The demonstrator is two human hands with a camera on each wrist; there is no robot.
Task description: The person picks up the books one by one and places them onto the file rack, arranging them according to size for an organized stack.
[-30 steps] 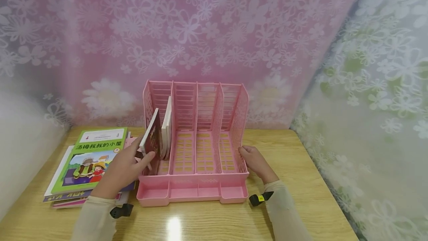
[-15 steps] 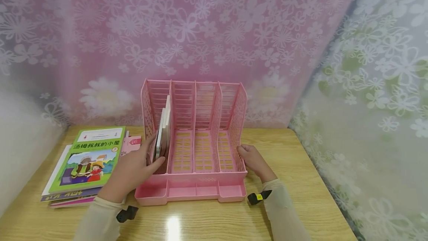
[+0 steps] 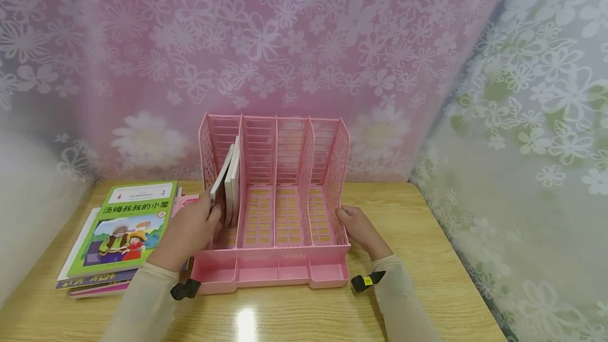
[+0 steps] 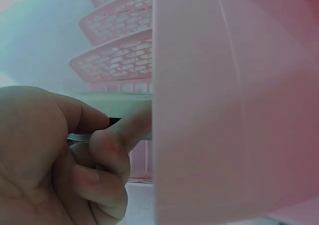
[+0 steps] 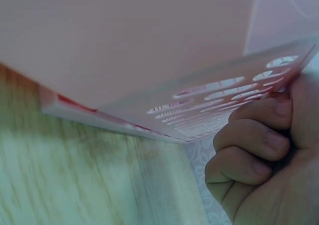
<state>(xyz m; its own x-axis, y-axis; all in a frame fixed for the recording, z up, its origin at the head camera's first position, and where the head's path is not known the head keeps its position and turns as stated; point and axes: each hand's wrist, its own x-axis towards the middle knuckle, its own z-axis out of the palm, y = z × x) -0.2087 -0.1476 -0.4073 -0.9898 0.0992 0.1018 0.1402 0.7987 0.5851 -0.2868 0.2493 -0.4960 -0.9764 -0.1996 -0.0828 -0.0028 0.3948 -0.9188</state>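
A pink plastic desk file rack (image 3: 271, 254) with upright dividers stands on the table. In its leftmost slot, pale-edged books (image 3: 233, 183) lean against the first divider. My left hand (image 3: 192, 230) pinches the near edge of a thin book (image 3: 221, 173), tilted in that same slot beside them. In the left wrist view, the left hand (image 4: 75, 160) has its thumb and index finger at a book's edge, partly hidden by the rack's front. My right hand (image 3: 362, 230) grips the front edge of the rack's right side wall; curled fingers (image 5: 246, 140) show in the right wrist view.
Left of the rack lies a stack of books, topped by a green picture book (image 3: 121, 226). A pink book (image 3: 187, 202) shows between stack and rack. A flowered pink curtain (image 3: 294, 41) hangs behind the wooden table (image 3: 404, 305).
The left hand's book went rightward into the leftmost slot, against the others; its near end now tilts back left. The left hand shifted slightly right overall. The right hand keeps its hold.
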